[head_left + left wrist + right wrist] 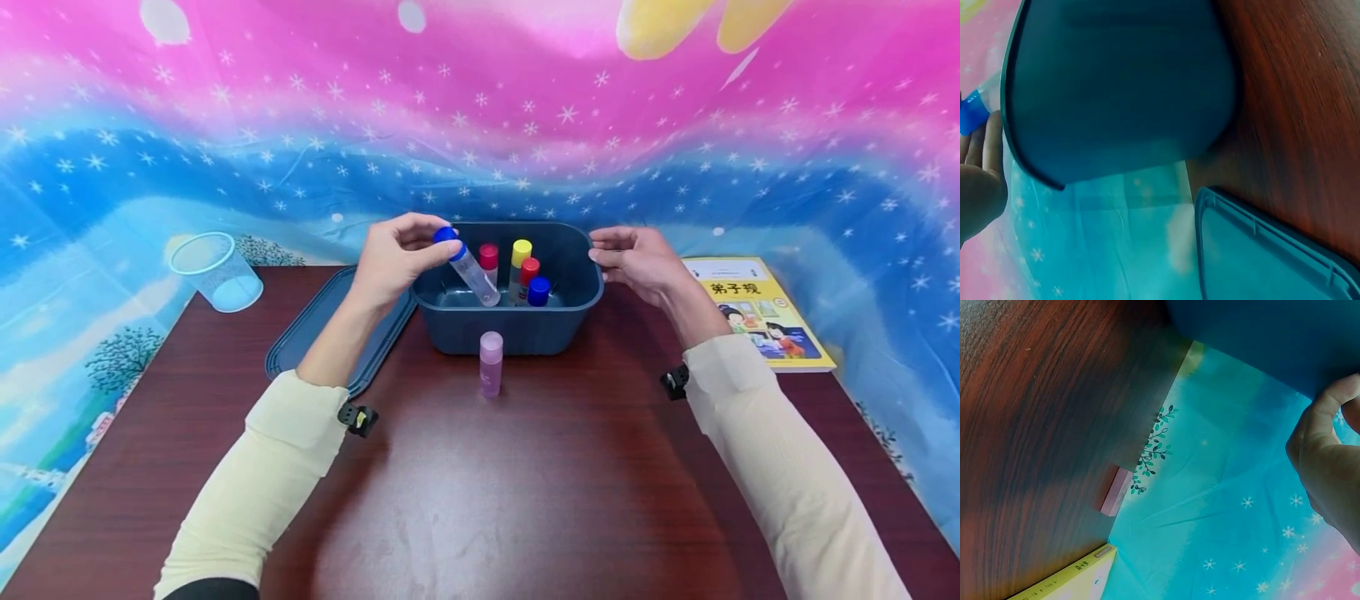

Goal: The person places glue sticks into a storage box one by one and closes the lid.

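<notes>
My left hand (397, 254) pinches a clear tube-shaped bottle with a blue cap (472, 277) at its cap. The bottle is tilted, its lower end inside the dark blue plastic bin (502, 331). In the left wrist view, the blue cap (972, 114) shows beside the fingers past the bin's rim. At the bin's right end, my right hand (637, 258) holds the rim with thumb and fingertips. Standing in the bin are bottles with a dark pink cap (489, 252), a yellow cap (521, 248), a red cap (529, 267) and a blue cap (538, 289).
A pink bottle (491, 367) stands on the table before the bin. The bin's flat lid (322, 333) lies to its left, near a light blue mesh cup (228, 279). To the right lies a yellow book (757, 317); a small pink block (1116, 492) sits by the table's edge.
</notes>
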Action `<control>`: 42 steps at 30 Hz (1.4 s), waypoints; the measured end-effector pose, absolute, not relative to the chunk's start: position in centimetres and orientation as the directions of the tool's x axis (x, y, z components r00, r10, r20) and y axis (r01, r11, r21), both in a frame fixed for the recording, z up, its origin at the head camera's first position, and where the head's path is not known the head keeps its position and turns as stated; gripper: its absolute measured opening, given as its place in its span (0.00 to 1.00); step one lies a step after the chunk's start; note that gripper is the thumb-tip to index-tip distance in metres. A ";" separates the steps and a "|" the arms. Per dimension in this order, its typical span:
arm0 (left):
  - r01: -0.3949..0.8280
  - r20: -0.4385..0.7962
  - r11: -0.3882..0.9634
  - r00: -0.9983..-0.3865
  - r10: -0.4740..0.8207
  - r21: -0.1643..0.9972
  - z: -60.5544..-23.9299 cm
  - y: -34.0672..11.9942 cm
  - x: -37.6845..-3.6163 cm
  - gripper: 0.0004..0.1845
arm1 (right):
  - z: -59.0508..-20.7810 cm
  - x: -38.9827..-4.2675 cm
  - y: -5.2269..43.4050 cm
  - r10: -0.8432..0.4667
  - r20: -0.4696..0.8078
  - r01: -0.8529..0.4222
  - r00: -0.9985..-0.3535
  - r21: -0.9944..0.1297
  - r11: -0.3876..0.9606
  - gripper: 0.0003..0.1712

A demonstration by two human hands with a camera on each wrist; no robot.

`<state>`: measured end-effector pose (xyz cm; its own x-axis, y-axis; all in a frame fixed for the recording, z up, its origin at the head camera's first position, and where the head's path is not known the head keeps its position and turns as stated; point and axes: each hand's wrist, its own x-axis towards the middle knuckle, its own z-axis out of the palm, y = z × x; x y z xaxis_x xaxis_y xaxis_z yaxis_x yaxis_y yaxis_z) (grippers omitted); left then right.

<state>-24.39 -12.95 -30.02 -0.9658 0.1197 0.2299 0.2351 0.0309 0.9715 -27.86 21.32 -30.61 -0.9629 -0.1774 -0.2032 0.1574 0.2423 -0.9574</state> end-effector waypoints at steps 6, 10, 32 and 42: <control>0.242 0.203 0.230 -0.962 0.183 0.942 -29.8 -11.7 -25.1 0.18 | -30.3 -27.8 21.4 -0.178 -0.206 0.159 -0.962 -0.956 0.246 0.29; 0.234 0.166 0.291 -0.956 0.242 0.928 -29.9 -11.2 -25.7 0.17 | -30.2 -27.8 21.3 -0.177 -0.203 0.159 -0.963 -0.959 0.237 0.29; 0.232 -0.047 0.601 -0.910 0.411 0.765 -29.8 -8.8 -27.4 0.19 | -30.0 -27.9 21.5 -0.188 -0.190 0.147 -0.964 -0.964 0.222 0.30; 0.234 -0.083 0.630 -0.898 0.432 0.740 -30.2 -8.2 -27.3 0.21 | -30.7 -27.8 21.4 -0.175 -0.205 0.162 -0.963 -0.959 0.231 0.29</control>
